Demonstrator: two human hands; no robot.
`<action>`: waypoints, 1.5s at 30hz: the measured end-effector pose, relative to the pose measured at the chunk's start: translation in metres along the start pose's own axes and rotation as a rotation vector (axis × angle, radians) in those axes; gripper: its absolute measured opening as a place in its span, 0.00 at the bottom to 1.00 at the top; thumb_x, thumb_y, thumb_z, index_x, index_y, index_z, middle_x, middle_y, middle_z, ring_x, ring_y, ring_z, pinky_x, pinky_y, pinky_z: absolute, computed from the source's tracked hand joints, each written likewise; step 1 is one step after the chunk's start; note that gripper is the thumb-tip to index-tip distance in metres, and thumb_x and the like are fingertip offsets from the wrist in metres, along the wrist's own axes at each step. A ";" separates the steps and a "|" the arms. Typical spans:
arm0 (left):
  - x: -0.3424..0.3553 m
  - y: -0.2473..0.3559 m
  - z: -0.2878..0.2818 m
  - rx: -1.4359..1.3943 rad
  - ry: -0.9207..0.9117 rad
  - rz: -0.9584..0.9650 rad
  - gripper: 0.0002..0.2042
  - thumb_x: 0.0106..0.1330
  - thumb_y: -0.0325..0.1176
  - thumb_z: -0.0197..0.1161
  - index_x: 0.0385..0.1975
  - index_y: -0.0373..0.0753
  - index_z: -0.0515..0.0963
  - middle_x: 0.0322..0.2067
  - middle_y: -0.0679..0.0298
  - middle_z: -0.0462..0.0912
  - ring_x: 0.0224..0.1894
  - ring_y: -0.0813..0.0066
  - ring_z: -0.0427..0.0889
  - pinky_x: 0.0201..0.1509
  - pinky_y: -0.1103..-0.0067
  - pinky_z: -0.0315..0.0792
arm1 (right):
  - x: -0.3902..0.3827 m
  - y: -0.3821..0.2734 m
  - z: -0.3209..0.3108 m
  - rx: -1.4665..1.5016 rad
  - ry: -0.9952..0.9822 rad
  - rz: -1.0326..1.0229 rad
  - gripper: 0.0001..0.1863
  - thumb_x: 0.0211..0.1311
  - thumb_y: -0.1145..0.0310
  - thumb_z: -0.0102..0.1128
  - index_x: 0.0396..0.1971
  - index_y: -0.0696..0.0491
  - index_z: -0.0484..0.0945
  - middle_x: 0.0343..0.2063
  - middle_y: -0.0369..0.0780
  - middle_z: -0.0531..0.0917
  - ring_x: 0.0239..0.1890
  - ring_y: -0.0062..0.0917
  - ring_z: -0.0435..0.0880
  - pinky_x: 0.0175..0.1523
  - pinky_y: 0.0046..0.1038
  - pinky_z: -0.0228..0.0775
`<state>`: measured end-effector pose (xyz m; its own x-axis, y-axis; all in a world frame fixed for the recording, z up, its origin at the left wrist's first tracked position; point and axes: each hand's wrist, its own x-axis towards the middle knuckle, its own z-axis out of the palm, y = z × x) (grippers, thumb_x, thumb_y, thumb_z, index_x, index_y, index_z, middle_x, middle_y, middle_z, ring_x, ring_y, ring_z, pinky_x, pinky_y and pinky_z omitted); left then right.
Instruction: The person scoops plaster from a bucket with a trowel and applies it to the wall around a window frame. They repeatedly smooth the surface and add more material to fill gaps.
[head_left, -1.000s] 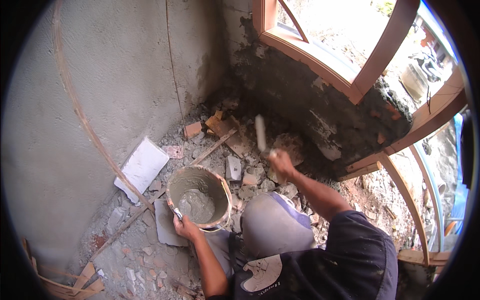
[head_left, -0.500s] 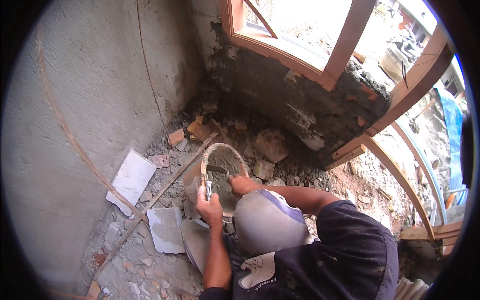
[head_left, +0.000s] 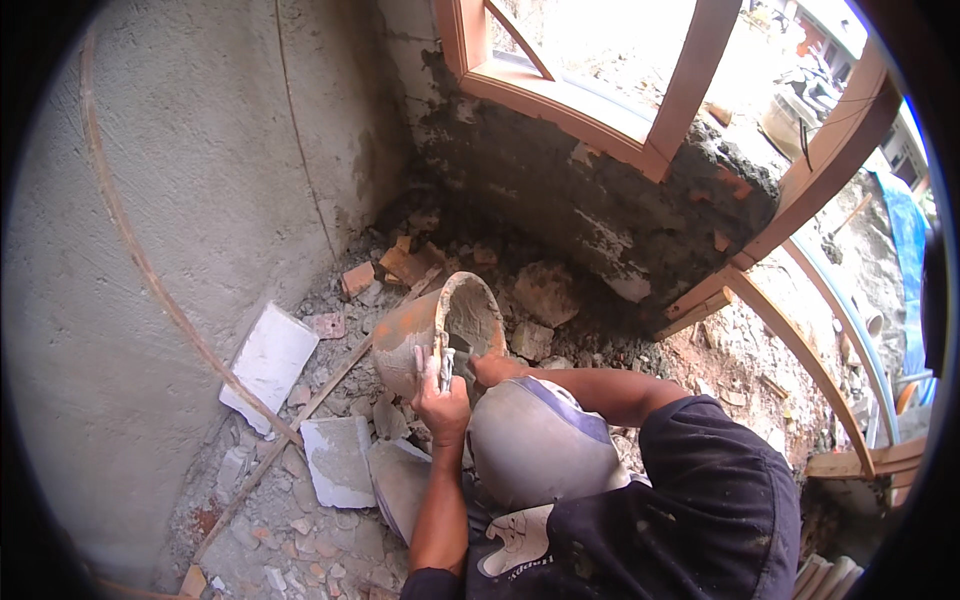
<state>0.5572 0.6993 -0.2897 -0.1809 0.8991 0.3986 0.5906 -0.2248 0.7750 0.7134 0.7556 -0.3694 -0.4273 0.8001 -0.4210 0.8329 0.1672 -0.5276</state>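
A mortar-smeared bucket (head_left: 405, 340) is tilted over on the rubble, its opening facing right. My left hand (head_left: 441, 398) is closed on the near part of its rim, where a small grey metallic piece shows by the fingers. Just inside the mouth, my right hand (head_left: 489, 369) is closed on what looks like a trowel (head_left: 459, 350); little of its dark blade shows. Wet grey mortar coats the bucket's inner wall. A rounded grey cloth shape (head_left: 535, 445) with a purple band lies right below my hands and hides part of my right wrist.
A wooden strip (head_left: 330, 390) crosses the rubble left of the bucket. Pale slabs (head_left: 336, 462) and broken bricks (head_left: 357, 279) lie about. A plastered wall (head_left: 200, 180) rises at left. Ahead stands a low rough wall (head_left: 520, 180) under a wooden window frame (head_left: 560, 100). A large stone (head_left: 545, 292) sits beyond the bucket.
The bucket has turned and tipped further, so more of its outer side shows. My left hand has moved right with the rim. My right hand has shifted slightly right.
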 end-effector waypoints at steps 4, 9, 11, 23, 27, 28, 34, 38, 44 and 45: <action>-0.001 0.004 0.000 -0.113 0.001 -0.012 0.25 0.52 0.26 0.59 0.54 0.27 0.76 0.59 0.40 0.74 0.59 0.43 0.76 0.66 0.62 0.67 | -0.023 0.014 -0.002 0.522 -0.200 -0.401 0.12 0.60 0.67 0.60 0.34 0.62 0.82 0.30 0.45 0.85 0.31 0.35 0.84 0.37 0.36 0.74; -0.002 0.002 -0.010 -0.387 0.165 -0.175 0.27 0.53 0.25 0.59 0.55 0.21 0.72 0.55 0.40 0.78 0.57 0.50 0.80 0.62 0.66 0.71 | -0.035 -0.029 -0.029 1.548 -0.613 -0.092 0.07 0.61 0.72 0.59 0.38 0.56 0.78 0.30 0.37 0.81 0.27 0.18 0.80 0.30 0.21 0.72; 0.000 -0.004 -0.023 -0.470 0.263 -0.268 0.25 0.55 0.22 0.57 0.55 0.20 0.71 0.54 0.44 0.79 0.56 0.57 0.80 0.62 0.69 0.70 | -0.037 -0.042 -0.044 1.617 -0.604 -0.052 0.10 0.58 0.74 0.58 0.40 0.56 0.77 0.29 0.37 0.81 0.27 0.18 0.80 0.31 0.20 0.73; -0.008 -0.078 -0.073 -0.486 0.527 -0.480 0.23 0.53 0.18 0.53 0.52 0.21 0.74 0.46 0.50 0.82 0.45 0.64 0.81 0.53 0.73 0.74 | -0.035 -0.025 -0.059 0.275 -0.019 -0.359 0.20 0.60 0.54 0.64 0.42 0.56 0.82 0.31 0.44 0.80 0.31 0.29 0.79 0.32 0.34 0.69; -0.020 -0.099 -0.094 -0.379 0.573 -0.560 0.27 0.52 0.20 0.53 0.56 0.21 0.72 0.49 0.45 0.80 0.47 0.57 0.81 0.56 0.69 0.73 | -0.046 -0.038 -0.066 0.131 -0.021 -0.234 0.18 0.57 0.60 0.63 0.43 0.57 0.80 0.37 0.53 0.81 0.42 0.47 0.81 0.46 0.45 0.72; -0.020 -0.103 -0.098 -0.357 0.598 -0.578 0.27 0.52 0.21 0.54 0.56 0.21 0.72 0.50 0.44 0.79 0.48 0.57 0.80 0.57 0.68 0.72 | -0.050 -0.043 -0.069 0.121 -0.036 -0.244 0.18 0.58 0.61 0.62 0.43 0.57 0.80 0.37 0.54 0.81 0.42 0.48 0.81 0.47 0.45 0.71; -0.022 -0.124 -0.127 -0.461 0.695 -0.717 0.25 0.54 0.23 0.55 0.55 0.23 0.74 0.50 0.47 0.79 0.49 0.57 0.80 0.57 0.67 0.73 | -0.073 -0.031 -0.090 0.226 -0.151 -0.493 0.19 0.55 0.61 0.63 0.40 0.61 0.80 0.34 0.50 0.84 0.41 0.45 0.83 0.45 0.42 0.73; -0.032 -0.136 -0.138 -0.447 0.706 -0.724 0.24 0.55 0.23 0.55 0.55 0.22 0.74 0.49 0.47 0.80 0.48 0.58 0.81 0.55 0.67 0.74 | -0.139 0.059 -0.109 0.819 -0.120 0.135 0.14 0.56 0.63 0.63 0.35 0.59 0.82 0.30 0.38 0.84 0.29 0.24 0.82 0.33 0.29 0.75; -0.034 -0.130 -0.117 -0.463 0.529 -0.621 0.23 0.55 0.21 0.54 0.54 0.22 0.73 0.49 0.46 0.80 0.48 0.57 0.81 0.56 0.67 0.74 | -0.230 0.099 0.000 0.593 0.161 0.157 0.17 0.60 0.58 0.59 0.37 0.58 0.82 0.27 0.36 0.82 0.35 0.22 0.80 0.44 0.29 0.73; -0.027 -0.126 -0.110 -0.500 0.473 -0.593 0.23 0.55 0.20 0.53 0.54 0.22 0.73 0.49 0.46 0.80 0.48 0.57 0.82 0.56 0.67 0.74 | -0.221 0.092 0.013 0.910 0.171 0.232 0.18 0.60 0.57 0.61 0.37 0.58 0.81 0.29 0.36 0.81 0.35 0.20 0.77 0.42 0.28 0.70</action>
<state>0.4011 0.6627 -0.3446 -0.7152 0.6964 -0.0591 -0.0924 -0.0104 0.9957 0.8797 0.5862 -0.3341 -0.1686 0.8424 -0.5119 0.2666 -0.4610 -0.8464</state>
